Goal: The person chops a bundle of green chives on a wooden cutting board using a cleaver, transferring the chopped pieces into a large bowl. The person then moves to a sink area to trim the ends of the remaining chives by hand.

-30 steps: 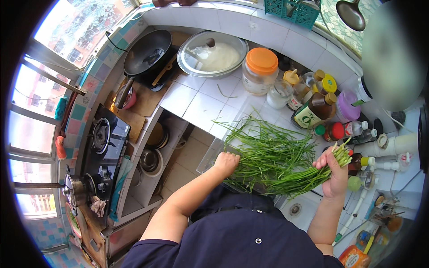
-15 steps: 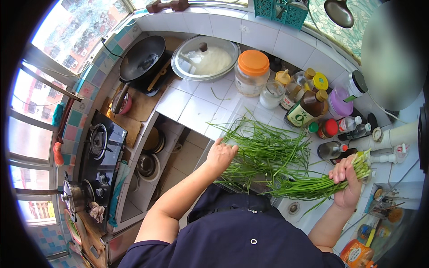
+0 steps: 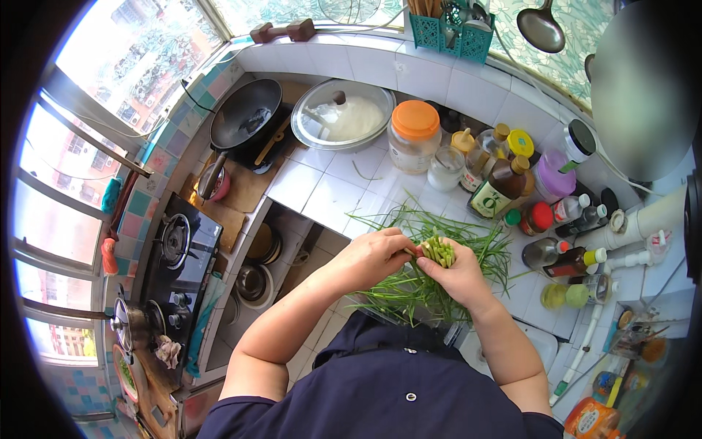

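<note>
My right hand [image 3: 464,272] is closed around a bunch of chives [image 3: 439,251], with the pale stem ends pointing up between thumb and fingers. Right beside it, my left hand [image 3: 382,257] has its fingertips pinched together against the stem ends. Whatever lies in that pinch is too small to make out. Below and around both hands, a loose heap of long green chives [image 3: 491,252] spreads over the counter's near edge. The lower part of the held bunch is hidden by my hands and blends into the heap.
Beyond the heap stand an orange-lidded jar [image 3: 414,132], a glass jar [image 3: 446,168] and several bottles, including a brown bottle [image 3: 501,186]. A glass-lidded pan [image 3: 344,117] and a wok [image 3: 245,113] sit at the back left. A sink [image 3: 541,344] is at my right, a gas stove [image 3: 179,249] far left.
My right hand has brought the bunch from the far right to the middle, stem ends now up. My left hand has moved right to meet it. The view has shifted slightly.
</note>
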Demonstrator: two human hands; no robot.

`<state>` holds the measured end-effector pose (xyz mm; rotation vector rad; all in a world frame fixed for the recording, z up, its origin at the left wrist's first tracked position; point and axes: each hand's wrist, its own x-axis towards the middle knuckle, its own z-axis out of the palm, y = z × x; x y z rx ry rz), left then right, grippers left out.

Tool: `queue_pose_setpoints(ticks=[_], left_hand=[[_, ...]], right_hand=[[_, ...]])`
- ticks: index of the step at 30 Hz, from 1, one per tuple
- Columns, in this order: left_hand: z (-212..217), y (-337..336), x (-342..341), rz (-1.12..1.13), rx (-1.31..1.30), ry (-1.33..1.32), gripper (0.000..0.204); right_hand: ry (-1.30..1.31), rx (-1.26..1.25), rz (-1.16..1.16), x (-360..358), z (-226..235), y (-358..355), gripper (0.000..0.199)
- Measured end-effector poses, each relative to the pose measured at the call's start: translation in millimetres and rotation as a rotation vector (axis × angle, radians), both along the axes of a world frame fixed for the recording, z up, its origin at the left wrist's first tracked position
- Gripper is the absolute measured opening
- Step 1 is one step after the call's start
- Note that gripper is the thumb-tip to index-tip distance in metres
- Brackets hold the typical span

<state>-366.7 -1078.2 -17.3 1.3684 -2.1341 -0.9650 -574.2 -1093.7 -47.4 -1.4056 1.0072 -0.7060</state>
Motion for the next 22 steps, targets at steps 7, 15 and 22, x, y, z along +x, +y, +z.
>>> queue_pose_setpoints(ticks=[7,15,22], left_hand=[[-3,-1,-13,0.183,0.325,0.395,0.022],[7,-8,-26,0.184,0.352,0.450,0.020],[12,-17,-24,0.156,0.344,0.415,0.020]], right_hand=[[-0.086,-0.016,-0.073,-2,-1,-4,0.017],[-0.187,0.071,0.009,-16,-2,-10,0.022],[-0.293,0.229,0.003,-26,-2,-13,0.026]])
